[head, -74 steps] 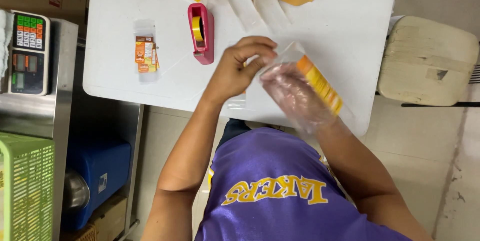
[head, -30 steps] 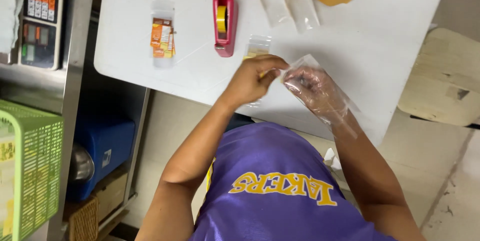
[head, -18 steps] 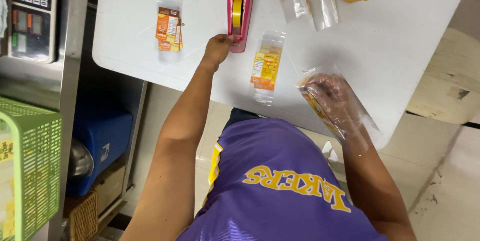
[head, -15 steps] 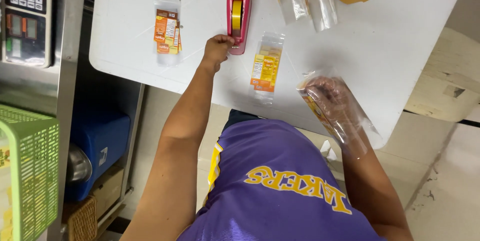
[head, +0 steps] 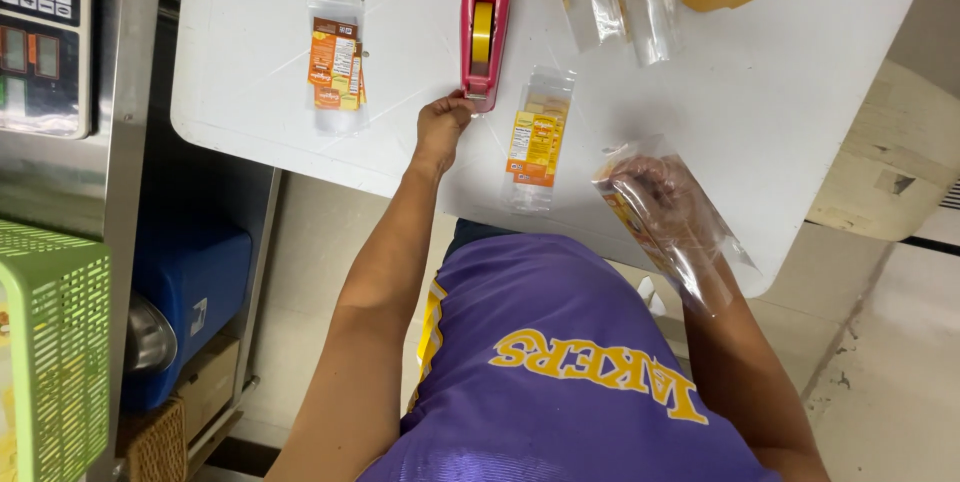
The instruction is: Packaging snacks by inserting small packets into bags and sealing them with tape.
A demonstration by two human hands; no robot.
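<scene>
Since a couple of seconds back, your left hand (head: 441, 125) has let go of the bag and gone out to the near end of the tape dispenser (head: 483, 34), and a filled packet (head: 535, 138) now lies on the table (head: 780, 112) just right of it. Fingers look curled together at the cutter end, probably pinching the tape tail, but I can't quite tell.

Your right hand (head: 662, 204) sits inside a clear bag (head: 680, 232), fingers loosely bent, at the near right table edge.

If you're pulling tape, I'd draw it straight toward you and snap it sideways across the teeth so the strip doesn't curl back on itself.

Dispenser's hard pink plastic, long and narrow, with a yellowish roll inside. Bags are thin, glossy, crinkly film. Packets are flat and clear with orange printed cards; another packet (head: 336, 67) lies further left. Table's smooth white laminate.
</scene>
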